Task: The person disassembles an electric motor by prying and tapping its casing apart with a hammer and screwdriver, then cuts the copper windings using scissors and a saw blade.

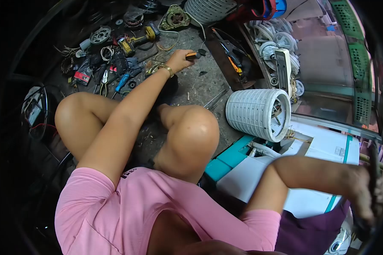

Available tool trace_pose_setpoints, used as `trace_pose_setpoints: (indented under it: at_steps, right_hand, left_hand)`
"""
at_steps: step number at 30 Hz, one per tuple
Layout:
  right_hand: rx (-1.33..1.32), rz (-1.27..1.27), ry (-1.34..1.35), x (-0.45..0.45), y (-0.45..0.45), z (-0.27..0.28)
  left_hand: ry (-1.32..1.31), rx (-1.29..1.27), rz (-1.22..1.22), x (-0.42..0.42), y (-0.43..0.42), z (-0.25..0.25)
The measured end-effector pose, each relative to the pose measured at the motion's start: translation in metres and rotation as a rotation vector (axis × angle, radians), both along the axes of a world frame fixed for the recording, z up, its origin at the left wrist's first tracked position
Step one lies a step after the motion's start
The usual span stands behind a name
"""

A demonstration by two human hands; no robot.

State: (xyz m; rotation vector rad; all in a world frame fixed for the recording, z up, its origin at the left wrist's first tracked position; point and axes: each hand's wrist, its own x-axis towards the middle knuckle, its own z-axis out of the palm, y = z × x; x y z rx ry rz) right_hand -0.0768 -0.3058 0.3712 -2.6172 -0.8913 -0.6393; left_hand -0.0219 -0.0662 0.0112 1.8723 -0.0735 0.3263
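Observation:
My left hand point(180, 61), with a gold bracelet at the wrist, is closed around a black-and-orange handle point(193, 56) above the floor. What kind of tool it belongs to is hidden in the grip. At the far right edge, my right hand point(363, 193) is smeared by motion, so its fingers do not show clearly. A dark, blurred upright shape is beside it. The yellow cordless drill point(136, 41) lies left of my left hand. Pliers point(104, 83) and a blue-handled screwdriver point(122, 82) lie nearer my left knee.
A white perforated tub point(252, 111) lies tipped on its side at right, with metal pieces inside. Behind it, a dark open box point(230, 70) holds tools. A white-and-teal appliance point(323, 146) stands by my right arm. Motor parts point(175, 18) and cables clutter the floor ahead.

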Motion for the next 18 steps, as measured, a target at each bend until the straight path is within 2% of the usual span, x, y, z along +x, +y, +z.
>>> trace_pose_setpoints:
  at_steps: [2, 3, 4, 5, 6, 8, 9, 11, 13, 15, 16, 18]
  right_hand:
    - [-0.030, -0.044, 0.204, 0.011, 0.015, -0.128]
    - [0.014, -0.078, 0.405, 0.012, 0.018, -0.223]
    - [0.088, -0.131, 0.574, 0.014, 0.016, -0.290]
    - [0.183, -0.177, 0.685, 0.021, 0.003, -0.340]
    - [0.267, -0.183, 0.687, 0.034, -0.013, -0.365]
    - [0.548, -0.174, 0.797, 0.033, -0.009, -0.337]
    - [0.713, -0.201, 0.907, 0.013, 0.012, -0.269]
    - [0.953, -0.104, 0.766, 0.008, 0.033, -0.218]
    - [1.109, -0.050, 0.678, 0.006, 0.045, -0.219]
    - [0.749, -0.170, 0.705, 0.004, 0.045, -0.254]
    - [0.397, -0.047, 0.387, 0.005, 0.057, -0.262]
    - [0.387, -0.134, 0.662, 0.015, 0.030, -0.251]
  left_hand:
    - [0.018, 0.001, -0.020, -0.001, 0.002, 0.002]
    - [-0.005, 0.062, -0.009, 0.000, 0.002, 0.004]
    - [-0.033, 0.123, 0.021, 0.003, 0.003, 0.006]
    - [-0.024, 0.190, 0.022, -0.010, 0.002, 0.000]
    - [-0.043, 0.164, 0.077, -0.007, -0.003, -0.012]
    - [-0.125, 0.224, 0.151, 0.009, -0.005, -0.017]
    - [-0.106, 0.207, 0.157, 0.007, -0.017, -0.030]
    - [0.043, 0.232, 0.027, -0.004, -0.019, -0.009]
    - [0.071, 0.260, 0.006, -0.002, -0.006, 0.001]
    - [0.005, 0.249, 0.044, 0.000, -0.010, -0.008]
    - [-0.001, 0.242, 0.063, -0.002, -0.012, -0.007]
    - [-0.003, 0.226, 0.064, -0.006, -0.013, -0.005]
